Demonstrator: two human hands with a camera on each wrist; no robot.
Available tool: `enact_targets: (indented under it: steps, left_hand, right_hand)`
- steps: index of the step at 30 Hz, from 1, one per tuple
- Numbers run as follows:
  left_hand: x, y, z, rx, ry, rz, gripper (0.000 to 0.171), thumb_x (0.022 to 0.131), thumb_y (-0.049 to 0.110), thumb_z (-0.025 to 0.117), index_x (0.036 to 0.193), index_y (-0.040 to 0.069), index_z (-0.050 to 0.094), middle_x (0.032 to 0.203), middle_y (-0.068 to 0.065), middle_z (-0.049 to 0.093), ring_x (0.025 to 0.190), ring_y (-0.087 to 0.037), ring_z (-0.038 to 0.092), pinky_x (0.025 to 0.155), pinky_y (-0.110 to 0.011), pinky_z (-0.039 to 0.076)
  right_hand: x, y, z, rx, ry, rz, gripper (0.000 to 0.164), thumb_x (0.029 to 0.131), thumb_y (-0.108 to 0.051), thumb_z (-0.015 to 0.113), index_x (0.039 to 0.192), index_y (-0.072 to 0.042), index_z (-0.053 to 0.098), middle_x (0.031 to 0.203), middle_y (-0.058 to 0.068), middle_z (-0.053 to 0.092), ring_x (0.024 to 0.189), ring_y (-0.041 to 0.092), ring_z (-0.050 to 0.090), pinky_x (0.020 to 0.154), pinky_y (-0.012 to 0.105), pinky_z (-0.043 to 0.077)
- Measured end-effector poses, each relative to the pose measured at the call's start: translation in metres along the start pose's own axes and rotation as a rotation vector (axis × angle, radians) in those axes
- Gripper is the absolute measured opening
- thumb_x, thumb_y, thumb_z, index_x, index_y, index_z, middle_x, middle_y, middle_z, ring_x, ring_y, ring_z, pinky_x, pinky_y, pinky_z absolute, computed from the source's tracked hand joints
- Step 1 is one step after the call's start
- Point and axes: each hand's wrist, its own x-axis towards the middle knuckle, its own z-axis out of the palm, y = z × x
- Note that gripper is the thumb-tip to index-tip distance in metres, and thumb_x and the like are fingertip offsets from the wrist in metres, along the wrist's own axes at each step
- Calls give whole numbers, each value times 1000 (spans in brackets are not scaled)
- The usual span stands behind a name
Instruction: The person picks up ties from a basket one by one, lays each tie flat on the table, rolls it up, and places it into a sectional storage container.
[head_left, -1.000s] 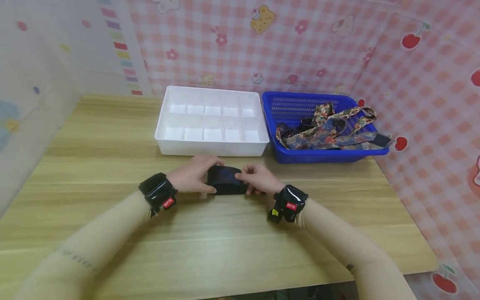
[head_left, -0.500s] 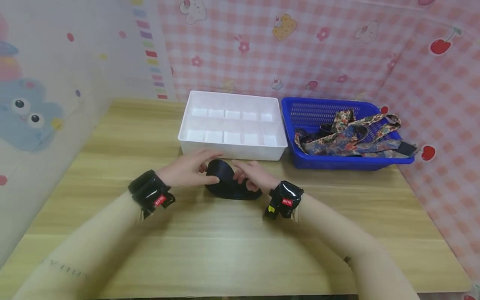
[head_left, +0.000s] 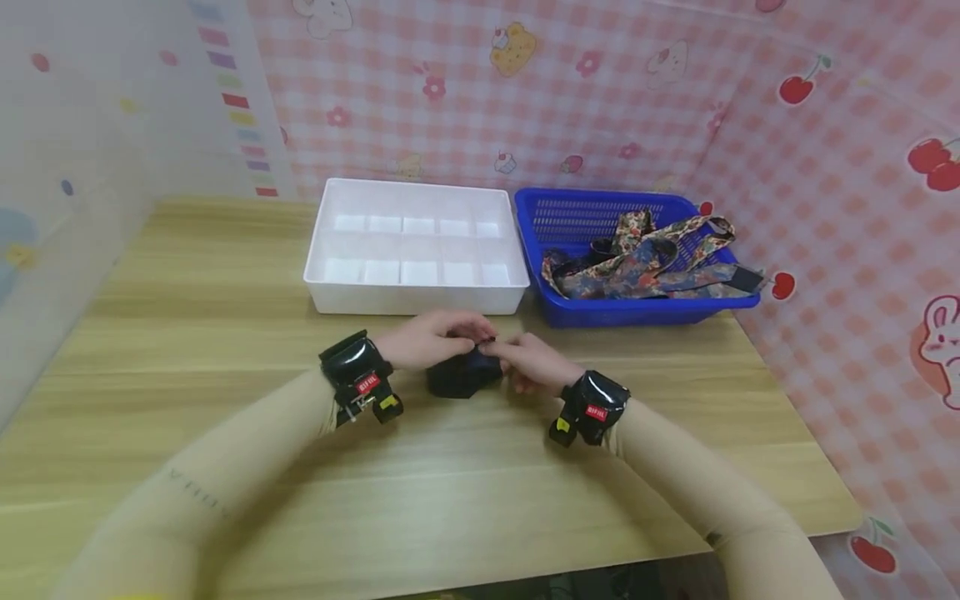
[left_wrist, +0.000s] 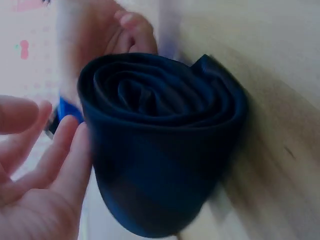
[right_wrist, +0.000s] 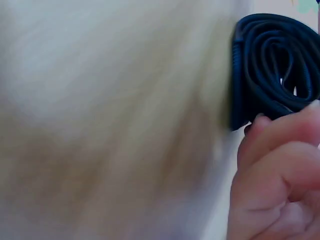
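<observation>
A dark navy strip of cloth, probably a necktie [head_left: 467, 373], is wound into a thick roll on the table between the two hands. Its coiled layers show in the left wrist view, where the roll [left_wrist: 155, 165] looks wide and slightly flattened. My left hand [head_left: 431, 340] lies at the roll's far left side, its fingers [left_wrist: 65, 165] fairly straight against or close to the cloth. From the right, my right hand [head_left: 536, 364] holds the roll's edge with thumb and curled fingers. In the right wrist view those fingers [right_wrist: 280, 160] are bent under the coil [right_wrist: 272, 65].
Behind the hands stands a white box [head_left: 420, 298] divided into several compartments. Right of it, a blue plastic basket [head_left: 600, 315] holds several patterned, floral neckties [head_left: 637, 271], some hanging over its rim. Pink checked cloth [head_left: 450, 108] covers the wall behind the wooden table [head_left: 480, 500].
The necktie's flat tail, seen stretching right half a second ago, is now wound into a compact roll. My left hand has come closer to the right hand. The head view has shifted.
</observation>
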Motion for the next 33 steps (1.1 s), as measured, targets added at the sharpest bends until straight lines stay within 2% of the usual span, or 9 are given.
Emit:
enact_targets:
  steps: [2, 5, 8, 12, 19, 24, 27, 30, 33]
  left_hand:
    - [0, -3, -2, 75, 35, -75, 33, 96, 13, 56, 126, -1, 58, 121, -16, 63, 113, -28, 58, 97, -42, 45]
    - [-6, -3, -6, 341, 94, -231, 42, 94, 37, 59, 111, -1, 65, 106, -14, 67, 97, -28, 63, 84, -39, 50]
    - [-12, -2, -8, 549, 35, -422, 61, 88, 62, 54, 89, 3, 67, 80, -7, 64, 73, -24, 61, 65, -33, 47]
    - [-15, -3, -7, 474, -112, -548, 63, 84, 69, 52, 85, 6, 63, 69, -3, 59, 60, -19, 57, 55, -30, 41]
    - [-15, 3, -3, 384, -114, -478, 82, 75, 46, 72, 133, -7, 49, 111, -15, 64, 90, -22, 59, 78, -34, 48]
    - [-23, 12, -3, 486, 17, -406, 71, 67, 33, 79, 123, -5, 56, 104, -13, 60, 89, -25, 57, 78, -37, 49]
    - [-28, 12, -5, 555, 83, -364, 66, 64, 30, 82, 117, -2, 59, 104, -13, 55, 92, -26, 54, 80, -40, 48]
    - [-32, 4, -4, 580, 62, -341, 67, 64, 27, 83, 119, 0, 57, 108, -14, 53, 98, -28, 52, 85, -41, 47]
    - [-34, -6, -1, 592, 17, -297, 68, 64, 29, 83, 120, 1, 55, 113, -14, 54, 103, -30, 49, 89, -42, 44]
  right_hand:
    - [3, 3, 3, -17, -12, 8, 36, 90, -43, 61, 81, -8, 60, 70, 3, 52, 46, 12, 47, 40, 23, 38]
    - [5, 6, 7, -40, -18, 5, 35, 89, -41, 62, 79, -7, 59, 66, 3, 52, 45, 12, 48, 40, 24, 39]
    - [5, 7, 9, -65, -9, -5, 35, 89, -39, 64, 77, -7, 58, 60, 3, 51, 45, 13, 48, 39, 25, 39]
    - [2, 5, 13, -115, -18, -25, 34, 89, -40, 63, 86, -6, 62, 60, 4, 55, 47, 15, 50, 41, 26, 41]
    - [-2, -5, 25, -84, -39, -137, 33, 85, -25, 71, 109, -5, 63, 77, 9, 60, 54, 16, 55, 44, 29, 48]
    - [-1, -18, 34, -52, 38, -329, 48, 79, -7, 76, 121, -3, 52, 104, 12, 58, 67, 19, 65, 57, 33, 54]
    - [2, -24, 37, -58, 93, -360, 63, 74, -4, 80, 127, -3, 44, 108, 14, 55, 72, 21, 66, 62, 33, 54]
    - [9, -26, 39, -151, 83, -325, 81, 72, -11, 83, 139, -3, 38, 106, 12, 58, 75, 20, 63, 66, 31, 52]
    - [19, -23, 42, -294, 10, -336, 76, 71, -23, 85, 134, -1, 49, 99, 7, 64, 75, 15, 59, 68, 29, 49]
